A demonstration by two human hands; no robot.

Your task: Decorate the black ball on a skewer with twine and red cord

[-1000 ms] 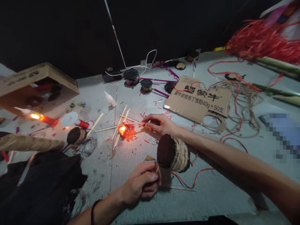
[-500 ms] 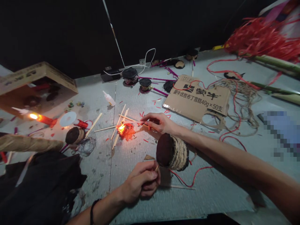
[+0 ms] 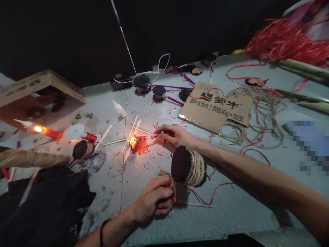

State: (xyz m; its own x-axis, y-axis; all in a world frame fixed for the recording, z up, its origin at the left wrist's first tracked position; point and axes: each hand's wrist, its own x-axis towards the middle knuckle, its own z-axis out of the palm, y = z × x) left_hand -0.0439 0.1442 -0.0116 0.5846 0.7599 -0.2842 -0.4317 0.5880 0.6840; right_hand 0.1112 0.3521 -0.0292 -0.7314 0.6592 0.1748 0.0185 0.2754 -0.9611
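My left hand (image 3: 159, 197) is closed around the thin wooden handle of a small hand drum. This drum (image 3: 189, 167) has a black cloth face and rough twine wound round its side, and it is held tilted above the table. Farther forward, my right hand (image 3: 172, 133) pinches a thin pale-red strip (image 3: 148, 134); its exact kind is unclear. The strip reaches toward a burning, melted red candle (image 3: 138, 143), whose glow blurs the strip's far end. Wooden sticks (image 3: 127, 151) lie crossed beside the flame. Red cord (image 3: 216, 192) trails on the table below the drum.
Another lit red candle (image 3: 48, 132) is at the left, near a white spool (image 3: 75, 131) and a cardboard box (image 3: 43, 89). A small glue bottle (image 3: 119, 108) lies behind the sticks. Flattened cardboard (image 3: 216, 109), tangled twine (image 3: 269, 116) and several drums (image 3: 142, 84) occupy the back.
Both hands stay almost where they were. The drum in my left hand has shifted very slightly, and the flame looks a little smaller.
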